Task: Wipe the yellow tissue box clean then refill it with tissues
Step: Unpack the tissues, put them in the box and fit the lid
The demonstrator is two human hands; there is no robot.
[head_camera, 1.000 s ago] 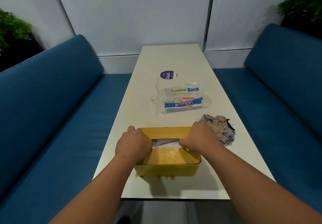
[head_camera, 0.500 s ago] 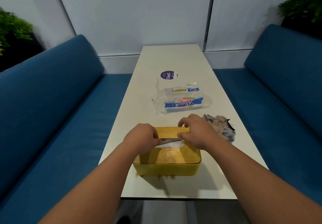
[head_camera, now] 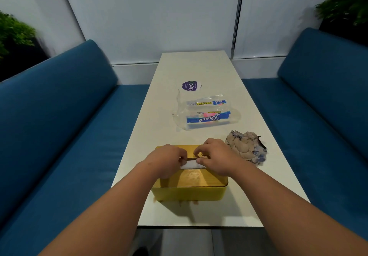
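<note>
The yellow rectangular tissue box [head_camera: 189,184] is set at the worktop's [head_camera: 199,72] near end, lid on; white tissue [head_camera: 190,164] is pinched at the slot by left hand [head_camera: 167,161] and right hand [head_camera: 216,159]. Refilling looks nearly finished.

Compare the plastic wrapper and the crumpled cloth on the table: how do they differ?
The plastic wrapper is clear with blue and yellow printed bands; the crumpled cloth is opaque, beige with bluish patches. The wrapper lies slack and mostly flat, while the cloth is bunched into a ball. The wrapper sits farther away, the cloth nearer the right hand. Neither is being touched.
</note>
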